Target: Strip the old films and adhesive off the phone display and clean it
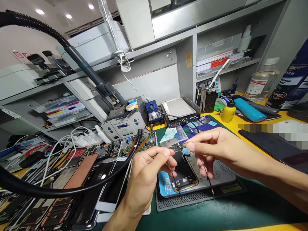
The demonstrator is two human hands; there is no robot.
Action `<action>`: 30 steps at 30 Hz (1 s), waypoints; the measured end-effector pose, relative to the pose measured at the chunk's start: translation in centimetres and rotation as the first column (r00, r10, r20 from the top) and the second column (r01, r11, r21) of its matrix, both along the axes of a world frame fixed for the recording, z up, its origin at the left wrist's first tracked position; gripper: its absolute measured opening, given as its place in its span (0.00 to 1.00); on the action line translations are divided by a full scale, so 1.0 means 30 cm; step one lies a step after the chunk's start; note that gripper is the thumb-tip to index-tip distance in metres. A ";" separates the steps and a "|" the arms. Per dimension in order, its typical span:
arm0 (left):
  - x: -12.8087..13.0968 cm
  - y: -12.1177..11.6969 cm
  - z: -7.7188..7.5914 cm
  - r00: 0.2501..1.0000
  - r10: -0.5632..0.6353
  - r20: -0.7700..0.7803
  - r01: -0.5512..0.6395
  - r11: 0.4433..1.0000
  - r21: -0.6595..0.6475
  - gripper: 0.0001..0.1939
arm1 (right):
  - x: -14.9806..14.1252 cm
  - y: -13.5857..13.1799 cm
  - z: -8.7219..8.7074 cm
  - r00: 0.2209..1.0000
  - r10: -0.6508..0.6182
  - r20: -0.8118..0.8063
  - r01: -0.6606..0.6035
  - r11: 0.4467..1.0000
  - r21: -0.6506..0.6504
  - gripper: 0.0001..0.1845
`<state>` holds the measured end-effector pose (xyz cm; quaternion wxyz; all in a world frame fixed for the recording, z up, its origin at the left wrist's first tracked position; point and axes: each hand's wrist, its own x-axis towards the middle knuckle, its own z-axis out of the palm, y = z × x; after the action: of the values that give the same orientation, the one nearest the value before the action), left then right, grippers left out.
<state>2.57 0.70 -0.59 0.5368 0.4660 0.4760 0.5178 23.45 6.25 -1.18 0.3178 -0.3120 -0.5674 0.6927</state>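
A small dark phone part [178, 148] with two square, lens-like patches is pinched between both hands. My left hand [149, 170] is closed on its left end by thumb and forefinger. My right hand [216, 146] pinches the right end. From the fingers of each hand a thin dark tool with a pale tip points down, one on the left [176, 186] and one on the right [209, 182]; their kind is hard to make out. Beneath the hands lies a phone screen assembly [184, 170], back side up, on a blue and grey pad [221, 171] over a black perforated mat [166, 202].
A black hose [79, 192] loops across the left foreground. Phone parts [81, 173] crowd the left side. Behind stand a grey soldering station [122, 126] and a hot plate [180, 110]. A yellow bottle [228, 112] and a dark phone [271, 149] are at right.
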 end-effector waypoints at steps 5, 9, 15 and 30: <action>-0.005 0.000 -0.007 1.000 -0.008 -0.024 0.008 1.000 0.015 0.10 | -0.002 0.001 0.009 1.000 -0.003 -0.004 0.003 1.000 -0.006 0.12; -0.005 0.000 -0.013 1.000 0.001 -0.029 0.000 1.000 0.024 0.10 | 0.002 0.001 0.005 1.000 -0.017 0.012 0.017 1.000 -0.013 0.14; -0.008 0.019 -0.014 0.997 0.032 0.073 -0.031 0.999 -0.013 0.11 | 0.003 0.012 -0.003 0.998 0.023 0.056 -0.024 1.000 0.013 0.18; -0.022 0.090 -0.055 0.984 0.181 -0.006 -0.181 0.983 -0.013 0.14 | -0.010 0.031 -0.021 0.981 0.048 0.189 -0.052 0.999 0.014 0.20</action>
<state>1.91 3.41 -2.22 0.4896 0.4185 0.5212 0.5599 23.16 7.17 -1.81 0.2480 -0.3589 -0.6092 0.6622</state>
